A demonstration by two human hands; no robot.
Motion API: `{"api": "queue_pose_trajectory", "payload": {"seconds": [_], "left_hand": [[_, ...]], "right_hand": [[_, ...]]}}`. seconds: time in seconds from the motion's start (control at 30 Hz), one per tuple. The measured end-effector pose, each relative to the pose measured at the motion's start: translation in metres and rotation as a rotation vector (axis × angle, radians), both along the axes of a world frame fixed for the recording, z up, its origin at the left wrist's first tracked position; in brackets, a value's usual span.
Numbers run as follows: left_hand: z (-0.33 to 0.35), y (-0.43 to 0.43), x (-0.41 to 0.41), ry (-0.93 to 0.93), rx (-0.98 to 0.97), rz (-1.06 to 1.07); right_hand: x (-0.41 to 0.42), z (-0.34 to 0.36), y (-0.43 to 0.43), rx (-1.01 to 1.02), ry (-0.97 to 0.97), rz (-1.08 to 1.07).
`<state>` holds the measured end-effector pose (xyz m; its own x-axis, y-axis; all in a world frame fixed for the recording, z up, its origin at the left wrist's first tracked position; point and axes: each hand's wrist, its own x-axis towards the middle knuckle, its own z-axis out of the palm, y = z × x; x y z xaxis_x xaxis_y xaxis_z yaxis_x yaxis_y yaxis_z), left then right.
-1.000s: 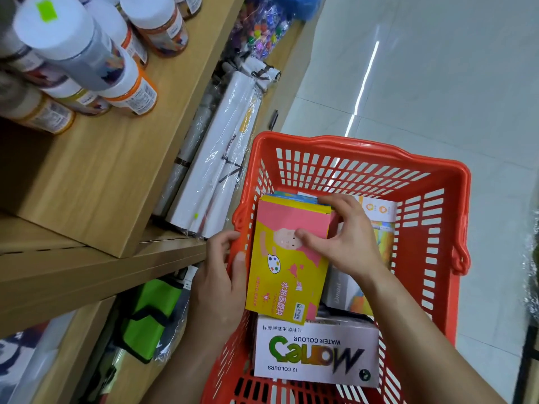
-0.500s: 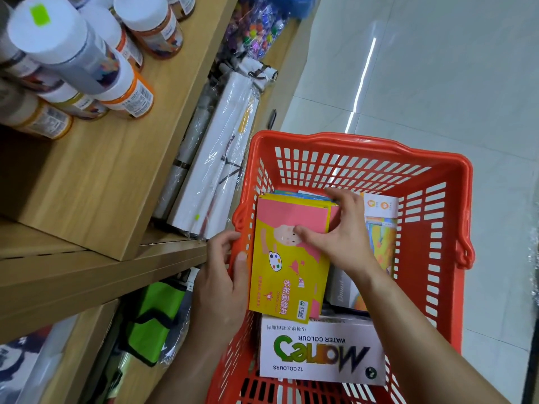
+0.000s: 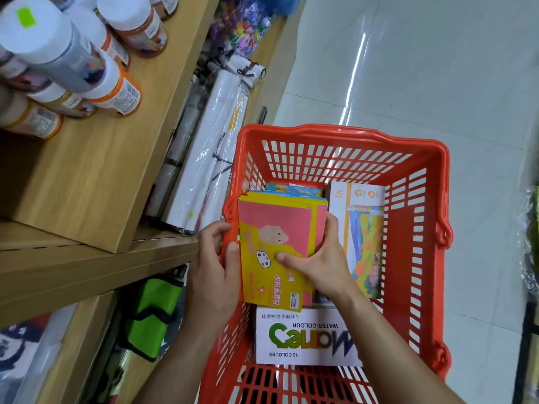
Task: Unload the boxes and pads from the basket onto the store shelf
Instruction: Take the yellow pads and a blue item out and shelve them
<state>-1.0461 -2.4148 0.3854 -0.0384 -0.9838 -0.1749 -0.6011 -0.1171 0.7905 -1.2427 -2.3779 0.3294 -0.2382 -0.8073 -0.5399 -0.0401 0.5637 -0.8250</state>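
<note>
Step in hand, as I judge it: drawing one box out of the basket [image 3: 341, 132]; several boxes remain inside, so unloading looks far from done

- Right hand [image 3: 320, 263]: grips the yellow box [image 3: 274, 237], thumb flat on its face, fingers curled round its 3 o'clock edge
- Left hand [image 3: 215, 272]: fingers curled over the basket rim at 9 o'clock, thumb inside, just beside the yellow box
- Yellow box: in the basket, tilted up on end against the 9 o'clock wall

Basket contents:
- blue box [image 3: 291, 189], close behind the yellow box at 12 o'clock, mostly hidden
- tall box [image 3: 361, 237], beside the yellow box at 3 o'clock, standing on end
- white box [image 3: 306, 336], flat on the bottom at 6 o'clock
- pads: none I can tell apart

Shelf [image 3: 87, 185], at the basket's 9 o'clock: jars [image 3: 116, 88] on the upper board; wrapped rolls [image 3: 210, 158] on the lower one, near the rim

Next move, likely: raise the yellow box clear of the rim and carry it toward 9 o'clock; the left hand should steady the basket, and the box needs a bare spot between stock
</note>
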Motion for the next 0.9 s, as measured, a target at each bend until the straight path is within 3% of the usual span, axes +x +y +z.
{"api": "queue_pose_trajectory", "payload": {"seconds": [0.23, 0.4, 0.5, 0.6, 0.73, 0.83, 0.9], "left_hand": [[0.002, 0.002, 0.002, 0.072, -0.005, 0.005], [0.006, 0.004, 0.002, 0.014, -0.012, 0.055], [0.021, 0.010, -0.003, -0.139, -0.199, 0.023], [0.035, 0.027, -0.016, -0.132, -0.283, -0.051], [0.013, 0.036, -0.055, -0.005, 0.091, -0.125], [-0.034, 0.020, -0.081, -0.105, 0.384, -0.149], [-0.063, 0.012, -0.087, -0.199, 0.475, -0.136]], "right_hand": [[-0.028, 0.043, 0.001, -0.126, -0.073, -0.220], [-0.071, 0.098, 0.031, -0.204, -0.014, -0.354], [-0.087, 0.122, 0.058, -0.209, 0.024, -0.415], [-0.098, 0.139, 0.091, -0.189, 0.021, -0.462], [-0.107, 0.143, 0.132, -0.131, 0.010, -0.509], [-0.111, 0.138, 0.153, -0.092, 0.015, -0.515], [-0.112, 0.133, 0.165, -0.069, 0.014, -0.517]]}}
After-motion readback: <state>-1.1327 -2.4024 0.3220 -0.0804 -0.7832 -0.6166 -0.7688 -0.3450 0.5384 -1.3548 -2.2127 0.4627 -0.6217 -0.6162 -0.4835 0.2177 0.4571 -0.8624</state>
